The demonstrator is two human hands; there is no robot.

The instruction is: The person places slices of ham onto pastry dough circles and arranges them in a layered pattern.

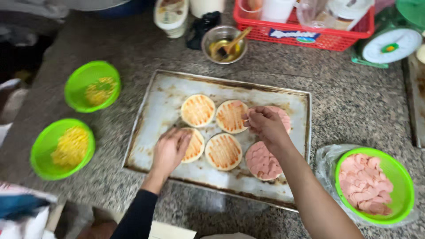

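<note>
Left hand (170,148) lay flat, open, on a sauced dough round (194,145), lower left of the baking tray (155,110).
Right hand (264,124) pinched a sausage slice over the right-hand round (281,116); slices are best overlapped evenly, as on the covered round (262,161).

- Six round breads (223,151) are laid in two rows on the tray (152,119).
- Two bowls of corn (71,148) are set left of the tray.
- A bowl of meat slices (369,183) is set right of the tray.
- A small metal bowl (223,44) and a basket (310,37) are placed behind the tray.
</note>
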